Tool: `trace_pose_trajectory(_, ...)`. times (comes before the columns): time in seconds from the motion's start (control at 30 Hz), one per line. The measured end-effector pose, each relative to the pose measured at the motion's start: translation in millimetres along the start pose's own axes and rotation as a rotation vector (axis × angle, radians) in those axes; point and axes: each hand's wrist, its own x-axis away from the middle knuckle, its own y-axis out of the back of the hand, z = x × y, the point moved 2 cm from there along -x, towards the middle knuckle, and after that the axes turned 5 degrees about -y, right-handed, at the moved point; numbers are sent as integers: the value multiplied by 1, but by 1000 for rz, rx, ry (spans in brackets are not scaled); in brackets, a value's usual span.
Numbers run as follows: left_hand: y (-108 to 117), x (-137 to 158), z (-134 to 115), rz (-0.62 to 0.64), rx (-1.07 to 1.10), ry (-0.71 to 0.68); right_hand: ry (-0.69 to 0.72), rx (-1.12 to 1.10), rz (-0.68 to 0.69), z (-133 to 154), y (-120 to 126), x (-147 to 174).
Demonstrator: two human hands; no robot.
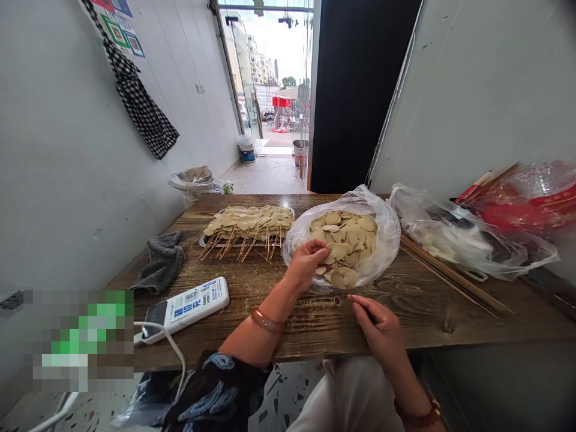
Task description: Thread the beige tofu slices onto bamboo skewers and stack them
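Observation:
My left hand [308, 260] pinches a thin pale round slice [337, 252] at the near left side of an open clear plastic bag [387, 231]. Many more such slices [344, 227] fill the bag. In front of the bag, my right hand [380, 327] has its fingers closed on the end of a thin wooden skewer [350, 294]. Another round slice [343, 278] sits at the skewer's far end, by the bag's near edge. To the left, a metal tray [203, 242] bears stacked skewers threaded with slices [249, 221].
Loose bare skewers [443, 273] lie right of the bag, beside a crumpled plastic bag [468, 243] and red packaging [513, 204]. On the left are a grey cloth [161, 261] and a white device [191, 307] with a cable. The wooden table's [315, 336] front edge runs before my lap.

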Motion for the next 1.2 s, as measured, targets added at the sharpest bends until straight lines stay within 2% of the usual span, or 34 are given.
trace_pose_trajectory(0.37, 6, -6, 2, 13, -295, -194, -49, -24, 13, 4, 1, -1)
trace_pose_trajectory(0.57, 7, -8, 4, 62, -387, -225, -26, -14, 13, 2, 0, -1)
trace_pose_trajectory(0.77, -1, -3, 6, 117, -414, -185, -10, -24, -10, 2, 0, -3)
trace_pose_trajectory(0.93, -10, 4, 4, 170, -431, -152, -56, -36, -39, 5, 2, -4)
trace_pose_trajectory(1.03, -14, 7, 1, 191, -319, -92, -115, -88, -22, 4, 3, -3)
trace_pose_trajectory(1.2, -16, 13, 0, 187, -109, 116, -169, -168, -2, 1, 5, -1)
